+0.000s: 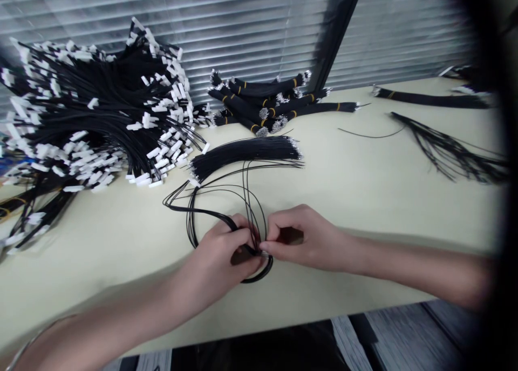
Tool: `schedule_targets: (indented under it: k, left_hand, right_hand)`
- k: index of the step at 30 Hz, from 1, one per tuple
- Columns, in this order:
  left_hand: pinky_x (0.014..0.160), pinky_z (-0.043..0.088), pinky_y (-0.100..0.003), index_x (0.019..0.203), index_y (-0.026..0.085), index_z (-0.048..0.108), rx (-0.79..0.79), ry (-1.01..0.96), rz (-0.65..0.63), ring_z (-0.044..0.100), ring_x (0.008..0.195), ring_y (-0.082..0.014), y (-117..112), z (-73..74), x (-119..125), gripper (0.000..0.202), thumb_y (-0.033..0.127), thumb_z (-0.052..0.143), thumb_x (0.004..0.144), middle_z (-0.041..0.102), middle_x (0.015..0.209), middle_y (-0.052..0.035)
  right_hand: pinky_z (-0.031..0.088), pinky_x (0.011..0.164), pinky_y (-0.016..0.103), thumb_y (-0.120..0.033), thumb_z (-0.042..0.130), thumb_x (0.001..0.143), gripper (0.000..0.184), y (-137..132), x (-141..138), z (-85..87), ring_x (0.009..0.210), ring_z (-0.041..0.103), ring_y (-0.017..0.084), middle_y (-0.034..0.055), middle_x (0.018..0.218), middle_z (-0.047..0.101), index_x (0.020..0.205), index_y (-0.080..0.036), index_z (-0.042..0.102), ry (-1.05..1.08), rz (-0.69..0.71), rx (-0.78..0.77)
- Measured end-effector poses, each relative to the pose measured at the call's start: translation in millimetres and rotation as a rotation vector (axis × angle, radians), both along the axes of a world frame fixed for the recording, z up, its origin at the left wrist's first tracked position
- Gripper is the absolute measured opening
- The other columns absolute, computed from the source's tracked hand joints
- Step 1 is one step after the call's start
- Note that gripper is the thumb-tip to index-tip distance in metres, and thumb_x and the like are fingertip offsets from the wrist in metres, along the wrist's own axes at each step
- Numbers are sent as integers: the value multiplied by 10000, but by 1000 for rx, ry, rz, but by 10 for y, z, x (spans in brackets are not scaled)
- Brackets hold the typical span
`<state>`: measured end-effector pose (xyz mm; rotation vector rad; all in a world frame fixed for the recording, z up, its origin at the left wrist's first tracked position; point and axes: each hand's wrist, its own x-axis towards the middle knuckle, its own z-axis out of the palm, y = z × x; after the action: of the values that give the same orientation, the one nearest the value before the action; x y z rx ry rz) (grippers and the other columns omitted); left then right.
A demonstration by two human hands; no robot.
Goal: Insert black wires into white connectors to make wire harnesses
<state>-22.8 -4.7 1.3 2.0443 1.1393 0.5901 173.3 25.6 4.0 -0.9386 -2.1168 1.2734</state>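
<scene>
Thin black wires (214,213) run in a loose loop through my left hand (232,249), whose thumb and fingers are closed round them. My right hand (307,238) meets it from the right, thumb and forefinger pinched at the wires by the left fingertips. Something pale, perhaps a connector, shows between the fingertips, too small to make out. Below the hands the wires bend in a tight curve. Just beyond the hands lies a flat bundle of short black wires (246,154) with shiny metal ends, and a few loose wires spread from it.
A big heap of black cables with white connectors (101,106) fills the back left. Taped wire bundles (267,98) are piled along the blinds (243,25). Another taped bundle (433,98) and loose black wires (449,147) lie on the right of the table (356,198).
</scene>
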Motion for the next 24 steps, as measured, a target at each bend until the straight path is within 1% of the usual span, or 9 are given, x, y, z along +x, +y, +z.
schedule_targets:
  k: [6,9,14,17,20,24]
  left_hand:
    - [618,433,-229,664,177,492,-20,2,7,506,778,-133,3,-6,-3,171,159,593,800,522,881,-8]
    - [627,443,-234,673,177,514,-20,-1,7,511,782,-138,1,-13,0,147,148,590,796,530,877,-12]
    - [627,448,-230,678,175,523,-5,-9,0,518,776,-133,9,-9,0,139,129,588,791,533,876,-10]
    - [629,456,-231,677,171,530,1,-6,-9,525,782,-135,12,-1,-4,135,135,587,793,533,886,-17]
    - [619,463,-227,673,170,531,-12,-3,5,525,775,-138,3,-4,-5,134,141,585,792,536,882,-23]
    - [621,468,-225,673,171,532,-4,-11,2,526,773,-138,-6,-8,0,130,126,576,787,544,884,-23]
  right_hand:
    - [338,458,159,-211,620,766,194,-3,-6,-34,513,440,52,-47,556,527,605,-153,528,22,-20,-22]
    - [319,441,161,-206,623,756,200,-8,-11,-38,495,417,49,-53,538,501,593,-153,521,16,-20,-36]
    - [320,445,160,-207,624,757,190,-6,-5,-32,495,415,48,-54,538,504,600,-153,534,12,-13,-53]
    - [333,455,158,-218,626,763,194,-6,0,-30,505,430,48,-49,551,527,603,-152,539,13,-16,-44]
    - [324,447,156,-208,629,756,194,-12,-9,-27,495,424,47,-52,536,512,596,-150,536,4,-23,-24]
    - [313,440,152,-183,621,755,191,-21,-34,-14,483,409,41,-56,531,495,591,-149,529,-12,-26,50]
